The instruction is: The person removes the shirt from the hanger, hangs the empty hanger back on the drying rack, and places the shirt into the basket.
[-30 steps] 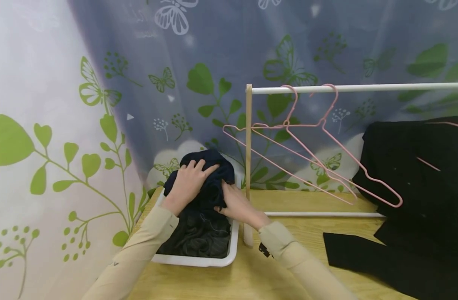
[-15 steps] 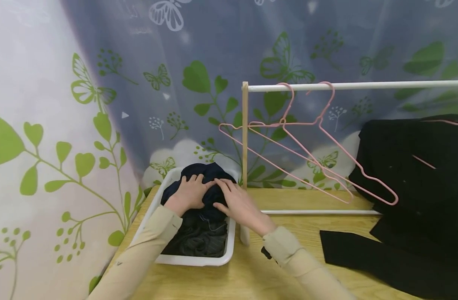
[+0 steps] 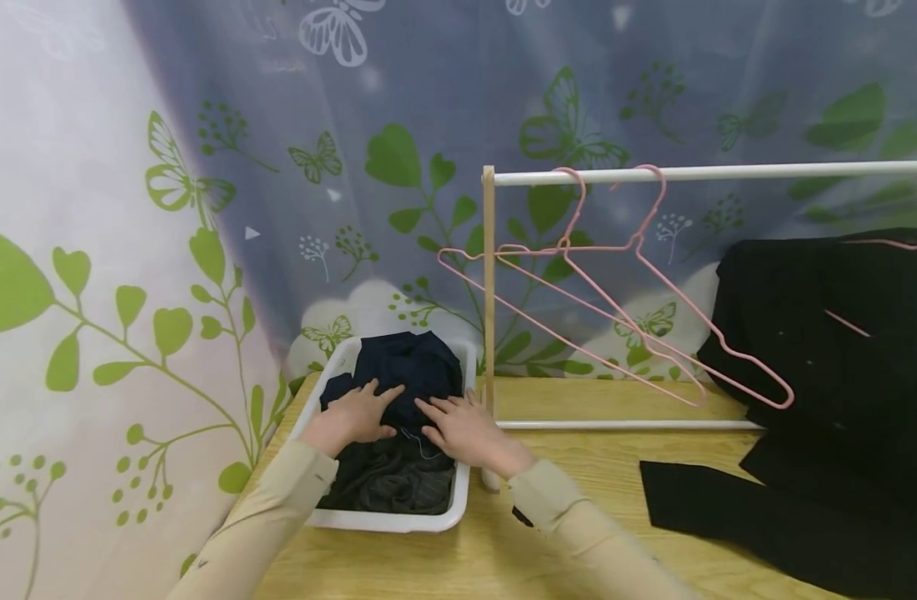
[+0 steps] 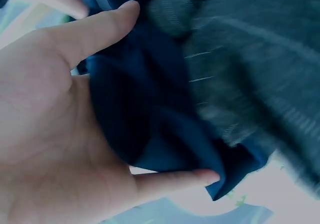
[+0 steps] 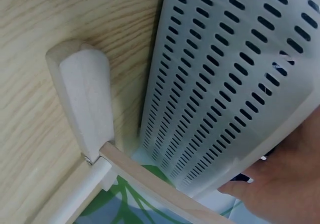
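Note:
A white basket [image 3: 387, 523] at the table's left side holds a navy garment [image 3: 409, 360] at its back and a dark grey garment [image 3: 398, 483] at its front. My left hand [image 3: 353, 415] rests on the navy cloth's left part, fingers spread. In the left wrist view that hand [image 4: 60, 129] lies against the navy fabric [image 4: 155, 114], beside the grey fabric [image 4: 260, 69]. My right hand [image 3: 464, 429] reaches over the basket's right rim, its extended fingertips at the navy cloth. In the right wrist view the basket's slotted wall [image 5: 215, 84] hides much of this hand [image 5: 290, 184].
A wooden-post rack with a white rail [image 3: 729, 172] stands right beside the basket. Two pink hangers [image 3: 638, 327] hang on it. Black clothing [image 3: 826, 333] hangs at the right and spreads over the wooden table [image 3: 578, 533]. A patterned curtain [image 3: 428, 100] hangs behind.
The navy garment has gone from bunched up above the rim to lying lower and flatter in the basket. Both hands have drawn back toward the front, and the right hand has let go.

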Tool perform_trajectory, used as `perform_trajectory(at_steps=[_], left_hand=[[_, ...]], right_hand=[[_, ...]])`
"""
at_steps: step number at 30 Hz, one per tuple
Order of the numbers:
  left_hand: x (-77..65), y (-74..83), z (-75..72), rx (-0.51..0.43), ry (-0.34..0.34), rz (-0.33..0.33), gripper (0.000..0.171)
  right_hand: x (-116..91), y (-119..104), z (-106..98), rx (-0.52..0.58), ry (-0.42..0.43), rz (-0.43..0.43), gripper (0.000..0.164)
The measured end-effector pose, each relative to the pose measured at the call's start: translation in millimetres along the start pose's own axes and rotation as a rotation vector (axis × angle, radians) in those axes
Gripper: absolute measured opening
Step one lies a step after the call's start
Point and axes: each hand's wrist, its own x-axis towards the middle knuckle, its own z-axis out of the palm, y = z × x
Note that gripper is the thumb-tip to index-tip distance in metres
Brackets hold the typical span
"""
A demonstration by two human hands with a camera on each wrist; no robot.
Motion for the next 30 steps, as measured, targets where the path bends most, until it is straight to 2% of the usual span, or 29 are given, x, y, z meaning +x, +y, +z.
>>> perform_trajectory(at_steps=[4, 6, 8, 10, 12, 16, 18, 19, 21, 23, 28, 30], left_hand=[[9.9, -1.7, 0.5, 0.001, -0.014, -0.018, 0.074], [9.7, -1.0, -4.7, 0.005, 0.011, -0.014, 0.074], [5.0, 1.0, -11.9, 0.025, 0.074, -0.006, 0.072], [-2.5, 4.9, -18.1, 0.065, 0.194, 0.016, 0.067], [-12.0, 12.6, -22.0, 0.105, 0.366, 0.056, 0.059], [-29.5, 36.8, -21.3, 0.115, 0.765, 0.199, 0.031], [-35.8, 50.0, -17.4, 0.098, 0.911, 0.279, 0.017], [-38.3, 56.0, -15.0, 0.086, 0.96, 0.313, 0.012], [-41.9, 66.8, -9.6, 0.069, 1.023, 0.364, 0.009], [-44.4, 75.6, -4.3, 0.056, 1.053, 0.393, 0.01], [-48.0, 91.4, 2.8, 0.002, 1.085, 0.411, 0.011], [-48.2, 96.2, 2.7, -0.02, 1.089, 0.415, 0.01]], right_hand=[[-3, 0, -4, 0.027, 0.005, 0.011, 0.055], [-7, 0, -8, 0.058, 0.03, 0.026, 0.058], [-11, 1, -14, 0.075, 0.097, 0.032, 0.057], [-16, 1, -21, 0.086, 0.205, 0.03, 0.052], [-23, 0, -29, 0.095, 0.344, 0.022, 0.044], [-40, -1, -45, 0.11, 0.617, -0.005, 0.023], [-51, 0, -50, 0.105, 0.707, -0.011, 0.015], [-57, 0, -52, 0.1, 0.744, -0.014, 0.011], [-68, 3, -55, 0.084, 0.803, -0.014, 0.006], [-79, 7, -57, 0.062, 0.853, -0.011, 0.007], [-109, 21, -60, 0.057, 0.948, -0.009, 0.008], [-123, 27, -64, 0.068, 0.969, -0.004, 0.015]])
